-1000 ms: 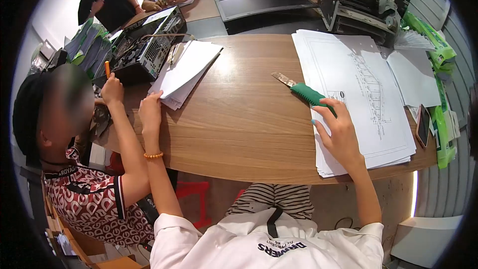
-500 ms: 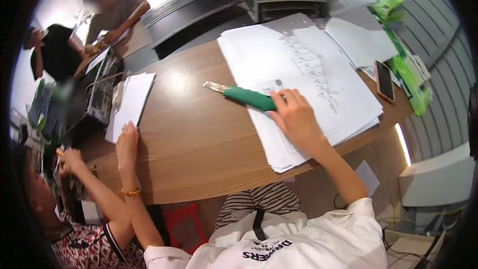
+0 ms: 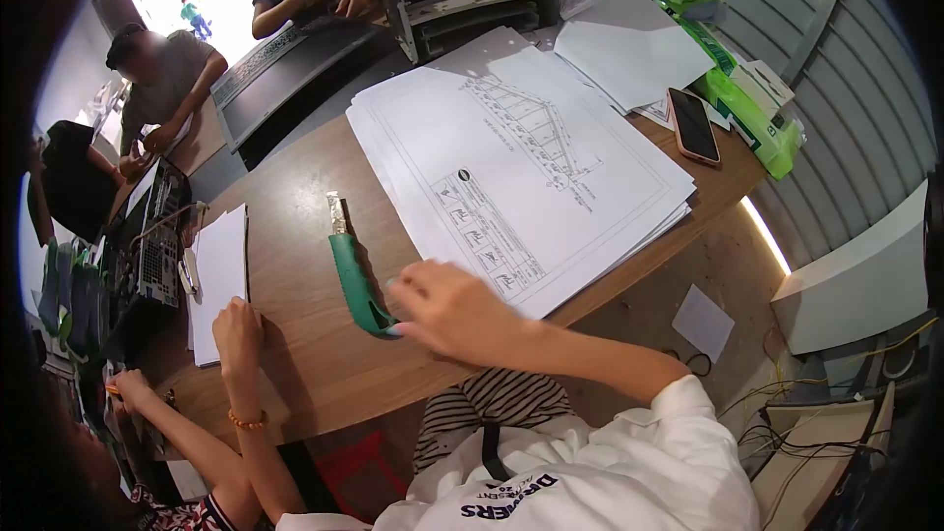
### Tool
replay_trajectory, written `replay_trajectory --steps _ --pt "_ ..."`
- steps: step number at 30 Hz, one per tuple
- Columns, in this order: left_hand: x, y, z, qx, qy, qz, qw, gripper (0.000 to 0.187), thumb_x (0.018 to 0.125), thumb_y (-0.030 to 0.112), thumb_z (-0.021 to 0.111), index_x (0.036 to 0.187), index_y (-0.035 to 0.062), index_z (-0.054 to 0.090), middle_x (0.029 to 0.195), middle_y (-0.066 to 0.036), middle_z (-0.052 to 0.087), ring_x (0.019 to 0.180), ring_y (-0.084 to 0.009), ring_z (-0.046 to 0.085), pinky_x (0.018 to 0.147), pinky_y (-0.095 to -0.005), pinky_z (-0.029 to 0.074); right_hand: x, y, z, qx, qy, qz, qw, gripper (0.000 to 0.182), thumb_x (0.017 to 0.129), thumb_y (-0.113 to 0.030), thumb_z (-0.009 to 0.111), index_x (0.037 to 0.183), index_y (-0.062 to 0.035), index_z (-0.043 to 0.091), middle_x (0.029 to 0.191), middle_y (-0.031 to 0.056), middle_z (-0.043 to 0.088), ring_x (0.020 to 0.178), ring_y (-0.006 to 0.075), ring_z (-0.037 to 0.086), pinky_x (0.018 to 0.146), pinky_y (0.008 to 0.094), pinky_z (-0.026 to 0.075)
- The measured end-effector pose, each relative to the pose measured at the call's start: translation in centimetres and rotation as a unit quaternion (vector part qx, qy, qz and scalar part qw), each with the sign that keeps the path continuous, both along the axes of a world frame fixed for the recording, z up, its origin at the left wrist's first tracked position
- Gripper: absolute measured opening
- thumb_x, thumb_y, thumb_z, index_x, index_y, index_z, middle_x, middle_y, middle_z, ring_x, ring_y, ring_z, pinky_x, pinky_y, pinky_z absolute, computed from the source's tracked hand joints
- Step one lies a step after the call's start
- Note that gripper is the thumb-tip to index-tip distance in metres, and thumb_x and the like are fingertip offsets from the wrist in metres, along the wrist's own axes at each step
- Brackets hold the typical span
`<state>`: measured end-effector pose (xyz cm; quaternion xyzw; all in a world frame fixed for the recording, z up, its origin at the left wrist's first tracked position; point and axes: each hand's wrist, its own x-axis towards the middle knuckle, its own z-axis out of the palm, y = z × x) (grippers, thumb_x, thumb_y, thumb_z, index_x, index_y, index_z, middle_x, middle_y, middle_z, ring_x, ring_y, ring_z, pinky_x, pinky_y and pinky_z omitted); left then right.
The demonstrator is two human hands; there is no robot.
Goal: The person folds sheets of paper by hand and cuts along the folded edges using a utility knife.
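Observation:
My right hand (image 3: 454, 310) is above the desk beside the lower end of a green curved handle tool (image 3: 360, 285). Its thumb is at or against that end, and the slightly blurred fingers are apart, not wrapped around it. A crinkled, silvery piece (image 3: 336, 212) sticks out of the tool's far end. My left hand (image 3: 238, 334), fingers curled, rests at the lower right edge of a white paper stack (image 3: 218, 261); nothing shows in it. To the right of the tool lies a pile of large printed drawings (image 3: 531, 167).
A phone (image 3: 694, 126) lies beyond the drawings, near green packages (image 3: 752, 128). Opened equipment (image 3: 472, 2) and a dark panel (image 3: 295, 79) stand at the back. A computer chassis (image 3: 147, 246) is at left. A co-worker's hand (image 3: 131, 388) is left of mine; other people sit across.
The green tool has gone from lying across the drawings' edge to bare wood, turned so its silvery end points away. My right hand moved left with it and loosened. The view shifted.

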<state>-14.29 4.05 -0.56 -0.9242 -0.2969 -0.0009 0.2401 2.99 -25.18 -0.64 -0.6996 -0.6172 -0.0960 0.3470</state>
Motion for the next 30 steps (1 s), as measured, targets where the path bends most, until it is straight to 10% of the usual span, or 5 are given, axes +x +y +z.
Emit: replay_trajectory --steps 5,13,20,26,30 --pt "-0.2 -3.1 3.2 -0.105 -0.018 0.069 0.992 0.026 0.089 0.020 0.050 0.096 -0.0048 0.054 0.090 -0.024 0.060 0.085 -0.0351 0.060 0.075 -0.0415 0.049 6.1 -10.6 1.8 -0.183 -0.109 -0.147 0.966 0.076 0.078 -0.050 0.058 0.128 0.0037 0.040 0.137 0.0228 0.034 0.129 0.0355 0.029 0.105 0.0476 0.026" --pt "2.8 -10.1 5.8 -0.171 -0.155 -0.234 0.944 0.031 0.086 0.010 0.053 0.115 0.0000 0.053 0.113 -0.016 0.057 0.106 -0.0312 0.054 0.102 -0.0429 0.034 1.4 -19.2 3.1 -0.242 -0.171 -0.093 0.951 0.036 0.067 -0.013 0.068 0.102 -0.0031 0.062 0.106 0.0096 0.063 0.102 0.0225 0.059 0.093 0.0444 0.042" --pt "3.8 -15.3 7.1 -0.256 -0.181 -0.430 0.847 0.031 0.082 0.014 0.061 0.110 0.0020 0.058 0.109 -0.012 0.061 0.105 -0.0265 0.057 0.097 -0.0429 0.041 -0.4 -22.0 12.5 -0.213 -0.010 -0.085 0.973 0.019 0.067 -0.007 0.065 0.087 -0.0065 0.065 0.080 0.0053 0.066 0.084 0.0206 0.065 0.083 0.0402 0.048" --pt "6.2 -23.1 6.2 -0.610 -0.289 -0.417 0.609 0.065 0.070 0.048 0.071 0.110 -0.0012 0.054 0.095 -0.023 0.061 0.086 -0.0324 0.063 0.073 -0.0351 0.051 7.3 -15.8 16.4 -0.318 -0.027 0.063 0.945 0.017 0.068 -0.007 0.066 0.085 -0.0052 0.063 0.081 0.0069 0.063 0.079 0.0275 0.061 0.076 0.0390 0.048" --pt "9.7 -23.4 5.3 -0.666 -0.227 -0.239 0.670 0.023 0.079 0.016 0.063 0.091 -0.0030 0.059 0.062 -0.021 0.056 0.057 -0.0321 0.059 0.053 -0.0361 0.045 8.5 -9.4 14.9 -0.257 -0.190 -0.048 0.947 0.027 0.076 -0.012 0.065 0.101 -0.0029 0.059 0.092 0.0127 0.062 0.086 0.0340 0.058 0.076 0.0371 0.046"
